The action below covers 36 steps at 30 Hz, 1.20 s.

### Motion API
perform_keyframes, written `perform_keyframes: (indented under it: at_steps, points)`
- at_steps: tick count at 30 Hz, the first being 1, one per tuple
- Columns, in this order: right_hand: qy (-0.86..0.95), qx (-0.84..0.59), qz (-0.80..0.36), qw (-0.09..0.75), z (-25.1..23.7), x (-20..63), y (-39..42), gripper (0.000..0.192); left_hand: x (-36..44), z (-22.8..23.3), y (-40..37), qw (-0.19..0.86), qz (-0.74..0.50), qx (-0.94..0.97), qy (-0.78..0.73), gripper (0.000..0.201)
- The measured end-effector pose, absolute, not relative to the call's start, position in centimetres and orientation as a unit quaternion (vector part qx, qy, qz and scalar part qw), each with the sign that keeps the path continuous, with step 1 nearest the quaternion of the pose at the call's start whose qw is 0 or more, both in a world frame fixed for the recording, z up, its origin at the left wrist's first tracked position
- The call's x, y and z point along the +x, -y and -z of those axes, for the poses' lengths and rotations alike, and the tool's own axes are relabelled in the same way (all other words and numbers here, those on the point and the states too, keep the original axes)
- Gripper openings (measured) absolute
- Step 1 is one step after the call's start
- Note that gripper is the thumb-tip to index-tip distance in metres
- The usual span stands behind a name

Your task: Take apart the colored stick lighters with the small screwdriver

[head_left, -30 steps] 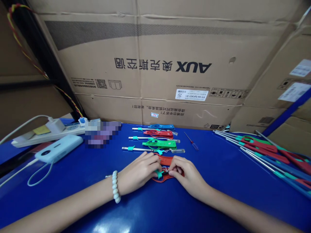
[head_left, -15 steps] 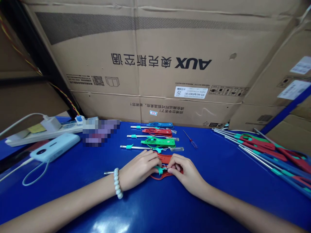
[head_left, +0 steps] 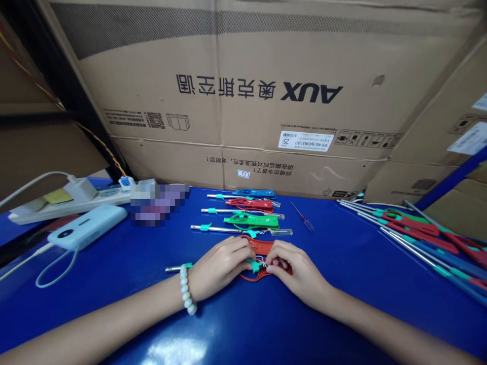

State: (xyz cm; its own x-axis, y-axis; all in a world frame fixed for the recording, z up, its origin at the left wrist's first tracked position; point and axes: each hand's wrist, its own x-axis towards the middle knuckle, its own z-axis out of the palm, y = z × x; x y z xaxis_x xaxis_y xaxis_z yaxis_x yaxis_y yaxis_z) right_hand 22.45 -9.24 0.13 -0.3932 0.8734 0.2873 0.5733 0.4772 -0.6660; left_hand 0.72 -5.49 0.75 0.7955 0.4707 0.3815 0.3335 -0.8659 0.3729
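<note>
Looming behind the blue counter [head_left: 342, 284], a cardboard box [head_left: 266, 101] backs both hands: left hand [head_left: 218, 266] and right hand [head_left: 294, 268], fingers pinched on a red tool [head_left: 262, 248]; its thin white string [head_left: 262, 261] could snag.

Cardboard box [head_left: 266, 101], power strip [head_left: 76, 200], power bank [head_left: 87, 226], small screwdriver [head_left: 303, 217]
</note>
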Motion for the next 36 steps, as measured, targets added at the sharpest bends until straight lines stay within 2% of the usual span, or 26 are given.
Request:
perform_keyframes:
  at_steps: [10,22,36]
  points:
    - [0.778,-0.445,-0.283,0.341,0.04,22.38,9.23,0.013,0.88,-1.08,5.57,0.136,-0.246,0.938,-0.204,0.019]
    - [0.761,-0.459,-0.300,0.347,0.11,22.40,9.23,0.011,0.74,-1.32,5.61,0.238,-0.319,0.892,-0.215,0.018]
    - [0.788,-0.457,-0.251,0.328,-0.13,22.30,9.50,0.012,0.66,-0.88,5.53,0.174,-0.290,0.921,-0.193,0.023]
